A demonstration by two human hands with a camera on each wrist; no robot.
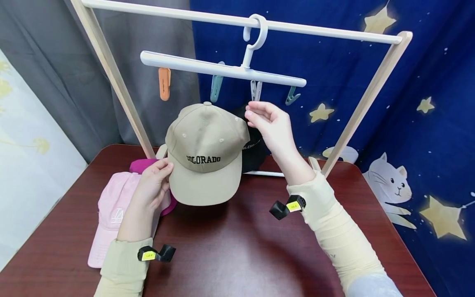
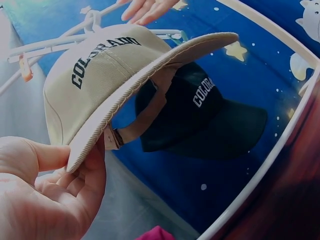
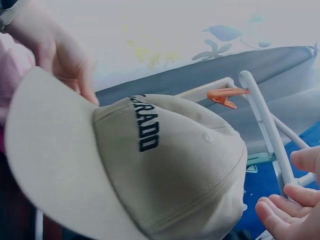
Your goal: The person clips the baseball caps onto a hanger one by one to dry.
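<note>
A beige cap with COLORADO lettering (image 1: 205, 140) is held up in front of the hanger, its brim toward me. My left hand (image 1: 151, 183) pinches the brim's edge between thumb and fingers, plainest in the left wrist view (image 2: 65, 180). My right hand (image 1: 272, 126) is raised beside the cap's crown, just below a grey clip (image 1: 256, 90); its fingers are loosely bent, with nothing seen between them. The white hanger (image 1: 222, 70) also carries an orange clip (image 1: 164, 84), a teal clip (image 1: 217, 84) and a dark green clip (image 1: 292, 95). Behind the beige cap is a black cap (image 2: 220, 120), partly hidden.
A wooden rack (image 1: 361, 95) with a white top rod bears the hanger. On the brown table (image 1: 237, 255), a pink cap (image 1: 113, 210) lies at the left, next to a magenta cap (image 1: 141, 165) partly covered by my left hand. Curtains stand behind.
</note>
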